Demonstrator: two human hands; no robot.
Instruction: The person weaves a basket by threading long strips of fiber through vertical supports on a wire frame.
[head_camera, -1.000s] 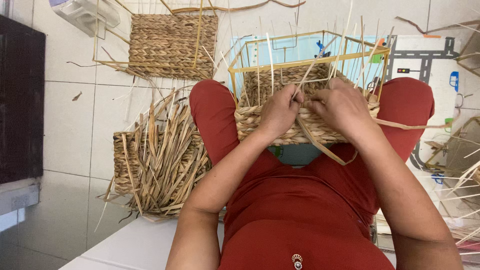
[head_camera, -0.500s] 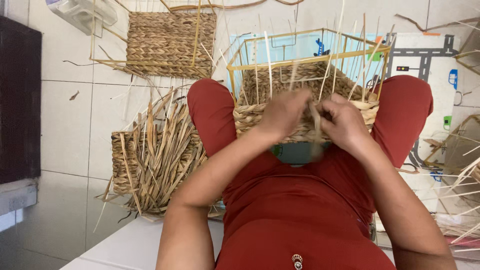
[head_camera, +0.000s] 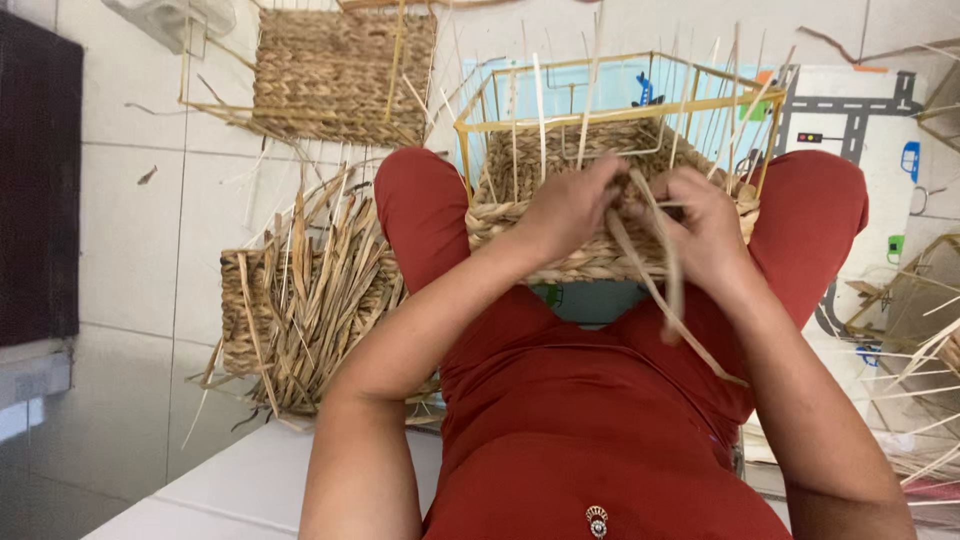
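Note:
A part-woven straw basket (head_camera: 520, 215) on a yellow wire frame (head_camera: 560, 110) rests between my knees on my red-clad lap. My left hand (head_camera: 565, 205) presses on the woven wall near its top edge, fingers pinching a straw strand. My right hand (head_camera: 705, 230) grips flat straw strands (head_camera: 665, 285) that hang down over my lap toward the right. Thin upright stakes rise from the weave inside the frame.
A pile of loose dried straw (head_camera: 310, 290) lies on a woven piece on the tiled floor at left. A finished woven basket on a frame (head_camera: 340, 70) stands farther back. A play mat with a road print (head_camera: 860, 110) lies at right, with more frames and stakes (head_camera: 920, 330).
Both hands have shifted slightly along the basket's front wall, and the loose strands have been pulled from the right side down across my lap.

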